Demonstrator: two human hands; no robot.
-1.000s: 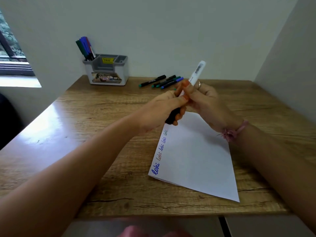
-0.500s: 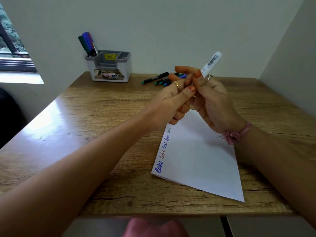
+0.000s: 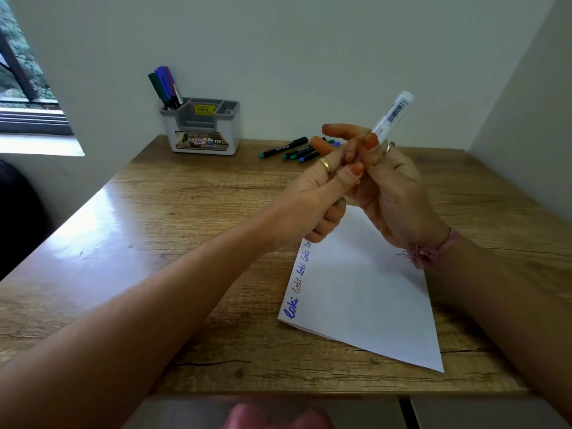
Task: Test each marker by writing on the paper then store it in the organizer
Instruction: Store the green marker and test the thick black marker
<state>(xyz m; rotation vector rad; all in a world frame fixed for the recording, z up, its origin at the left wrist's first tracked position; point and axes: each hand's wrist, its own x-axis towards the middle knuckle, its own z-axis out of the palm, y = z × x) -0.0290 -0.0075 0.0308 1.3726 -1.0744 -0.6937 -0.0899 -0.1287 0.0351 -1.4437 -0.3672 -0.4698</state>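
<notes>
Wooden desk [image 3: 192, 218]: organizer [image 3: 201, 126] holds about four markers [image 3: 164, 86], paper [image 3: 365, 292] shows several test words. Four loose markers [image 3: 297, 150] left. Right hand [image 3: 393, 193] grips white marker [image 3: 391, 117]; left hand [image 3: 315, 196] pinches its lower end, likely uncapping.

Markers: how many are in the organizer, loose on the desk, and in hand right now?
Stored markers in organizer: 3 visible
Loose markers on desk: 4
White marker in right hand: 1
Total: 8

organizer [image 3: 202, 131] against wall, loose markers [image 3: 294, 149] beside it, bare wood left
</notes>
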